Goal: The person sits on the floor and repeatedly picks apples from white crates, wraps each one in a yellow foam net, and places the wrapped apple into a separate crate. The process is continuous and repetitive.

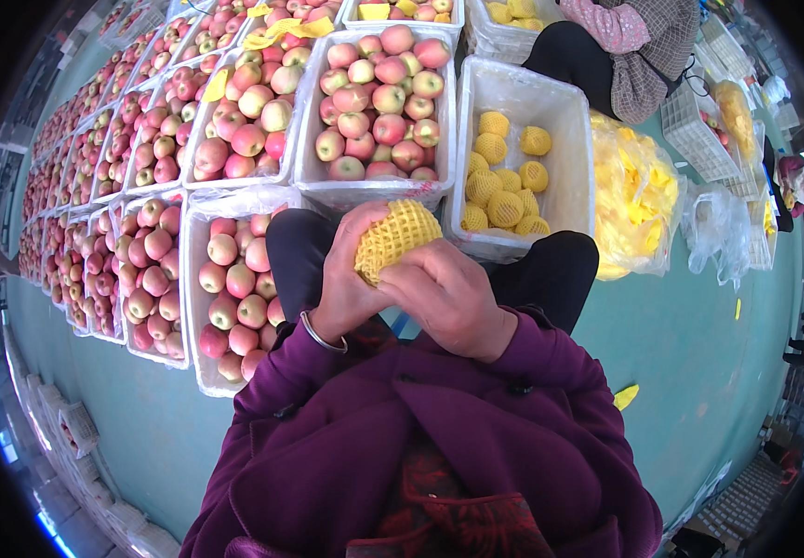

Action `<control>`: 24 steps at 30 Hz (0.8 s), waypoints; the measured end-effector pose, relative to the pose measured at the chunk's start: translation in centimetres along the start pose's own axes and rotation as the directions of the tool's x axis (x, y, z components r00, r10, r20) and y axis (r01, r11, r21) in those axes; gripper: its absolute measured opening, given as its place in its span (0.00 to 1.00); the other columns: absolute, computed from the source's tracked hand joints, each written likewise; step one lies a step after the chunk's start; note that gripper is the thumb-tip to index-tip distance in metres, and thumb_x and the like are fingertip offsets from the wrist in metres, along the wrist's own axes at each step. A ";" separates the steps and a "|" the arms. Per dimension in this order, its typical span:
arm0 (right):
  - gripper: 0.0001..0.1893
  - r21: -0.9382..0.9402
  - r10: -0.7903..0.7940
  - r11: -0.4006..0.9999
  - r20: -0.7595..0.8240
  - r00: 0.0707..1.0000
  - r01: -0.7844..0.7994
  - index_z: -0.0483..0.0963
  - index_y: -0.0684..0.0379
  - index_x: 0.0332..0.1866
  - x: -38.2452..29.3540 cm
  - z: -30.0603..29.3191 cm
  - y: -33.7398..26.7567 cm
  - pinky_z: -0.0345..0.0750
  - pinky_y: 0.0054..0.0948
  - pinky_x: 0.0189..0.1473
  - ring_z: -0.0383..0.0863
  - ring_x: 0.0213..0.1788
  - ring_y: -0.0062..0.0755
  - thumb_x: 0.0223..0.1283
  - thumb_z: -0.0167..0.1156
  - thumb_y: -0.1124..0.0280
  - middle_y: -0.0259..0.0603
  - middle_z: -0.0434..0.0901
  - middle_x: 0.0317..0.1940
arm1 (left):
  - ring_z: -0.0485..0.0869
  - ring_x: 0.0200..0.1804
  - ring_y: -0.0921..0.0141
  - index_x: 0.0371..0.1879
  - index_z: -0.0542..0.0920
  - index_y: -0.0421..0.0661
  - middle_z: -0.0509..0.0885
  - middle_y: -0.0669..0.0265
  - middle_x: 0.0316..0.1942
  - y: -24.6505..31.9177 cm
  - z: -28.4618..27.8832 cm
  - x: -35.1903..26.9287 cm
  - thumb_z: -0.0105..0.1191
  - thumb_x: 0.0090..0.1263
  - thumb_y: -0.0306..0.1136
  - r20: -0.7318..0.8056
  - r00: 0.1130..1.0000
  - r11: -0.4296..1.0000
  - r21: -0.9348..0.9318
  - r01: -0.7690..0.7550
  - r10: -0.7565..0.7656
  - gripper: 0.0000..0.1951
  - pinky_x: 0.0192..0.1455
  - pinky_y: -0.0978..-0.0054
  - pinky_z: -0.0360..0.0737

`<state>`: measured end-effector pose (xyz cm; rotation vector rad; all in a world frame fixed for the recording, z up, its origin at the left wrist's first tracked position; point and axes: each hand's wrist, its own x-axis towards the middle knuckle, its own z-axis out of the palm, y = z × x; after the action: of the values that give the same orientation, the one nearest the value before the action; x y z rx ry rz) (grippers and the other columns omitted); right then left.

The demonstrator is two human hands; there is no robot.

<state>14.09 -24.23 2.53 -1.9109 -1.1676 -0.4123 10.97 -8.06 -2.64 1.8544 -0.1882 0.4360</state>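
Note:
Between my two hands, above my lap, is a fruit in a yellow foam net sleeve (402,234). My left hand (349,268) wraps around its left side, with a metal bangle (323,332) at the wrist. From the right, my right hand (447,293) pinches the sleeve's lower edge. The fruit itself is hidden by the netting. Just beyond my hands stands a white foam crate (306,139) of bare red-and-green apples (389,129). To its right, another white crate (569,164) holds several net-sleeved fruits (505,209), mostly along its left and near side.
More apple crates (196,279) fill the left side in rows. A clear plastic bag of yellow foam sleeves (632,195) lies right of the sleeved-fruit crate. Another person (625,56) sits beyond it. A crumpled clear bag (715,227) and a loose yellow sleeve (626,397) lie on the green floor.

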 end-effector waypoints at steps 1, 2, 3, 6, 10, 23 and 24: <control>0.09 -0.025 -0.061 0.998 -0.001 0.998 0.061 0.75 0.58 0.38 0.0 0.5 -0.2 0.74 0.33 0.33 0.75 0.34 0.36 0.48 0.60 0.74 0.39 0.71 0.33 | 0.73 0.60 0.57 0.57 0.70 0.43 0.72 0.52 0.58 -0.3 0.1 -0.1 0.72 0.42 0.29 -0.008 1.000 1.000 0.000 -0.001 0.001 0.38 0.63 0.64 0.70; 0.09 -0.034 -0.077 0.997 -0.021 0.997 0.076 0.76 0.61 0.38 0.1 0.7 -0.3 0.76 0.30 0.31 0.76 0.30 0.35 0.49 0.61 0.75 0.39 0.72 0.31 | 0.73 0.60 0.57 0.57 0.70 0.43 0.72 0.52 0.58 -0.5 0.2 -0.3 0.72 0.42 0.29 -0.015 1.000 1.000 0.000 -0.003 0.003 0.37 0.63 0.64 0.70; 0.10 -0.004 -0.067 0.998 0.010 0.998 0.067 0.76 0.60 0.39 0.0 0.6 -0.4 0.76 0.30 0.32 0.76 0.32 0.35 0.49 0.62 0.74 0.38 0.73 0.33 | 0.73 0.60 0.56 0.57 0.70 0.43 0.72 0.51 0.58 -0.6 0.3 -0.3 0.72 0.43 0.29 -0.019 1.000 1.000 -0.002 -0.006 0.006 0.37 0.63 0.64 0.70; 0.17 0.101 -0.102 0.990 0.049 0.994 0.096 0.76 0.58 0.44 -0.3 0.1 -0.2 0.75 0.32 0.40 0.77 0.40 0.37 0.45 0.66 0.71 0.38 0.74 0.40 | 0.75 0.58 0.66 0.59 0.68 0.43 0.75 0.57 0.57 0.5 0.1 -0.4 0.72 0.46 0.28 0.043 0.950 0.869 -0.393 0.300 -0.309 0.38 0.61 0.69 0.72; 0.34 0.113 -0.116 0.988 0.136 0.984 0.101 0.70 0.55 0.56 0.1 -2.6 1.2 0.69 0.41 0.55 0.70 0.58 0.45 0.37 0.73 0.66 0.41 0.68 0.57 | 0.76 0.56 0.72 0.61 0.66 0.42 0.76 0.62 0.55 -0.1 -0.7 -0.8 0.71 0.49 0.27 0.171 0.875 0.713 -0.519 0.471 -0.454 0.38 0.60 0.72 0.74; 0.40 -0.062 0.563 0.821 0.256 0.786 -0.568 0.63 0.60 0.60 -5.7 -0.1 17.4 0.70 0.40 0.58 0.71 0.56 0.50 0.38 0.73 0.62 0.52 0.70 0.51 | 0.68 0.63 0.71 0.70 0.55 0.43 0.68 0.61 0.61 -5.6 -0.3 3.5 0.56 0.70 0.32 0.416 0.770 0.692 -0.358 0.627 -0.483 0.33 0.65 0.73 0.68; 0.41 -0.143 0.622 0.783 0.198 0.758 -0.605 0.63 0.61 0.61 -7.6 0.1 21.5 0.71 0.40 0.58 0.70 0.57 0.51 0.39 0.73 0.61 0.53 0.70 0.52 | 0.70 0.61 0.72 0.68 0.59 0.42 0.69 0.62 0.60 -7.1 -1.6 4.6 0.55 0.70 0.32 0.361 0.796 0.682 -0.412 0.604 -0.486 0.30 0.63 0.73 0.69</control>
<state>28.35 -33.13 -12.83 -2.3157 -0.5923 0.1455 17.30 -3.86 -6.67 1.3275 0.1097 -0.2429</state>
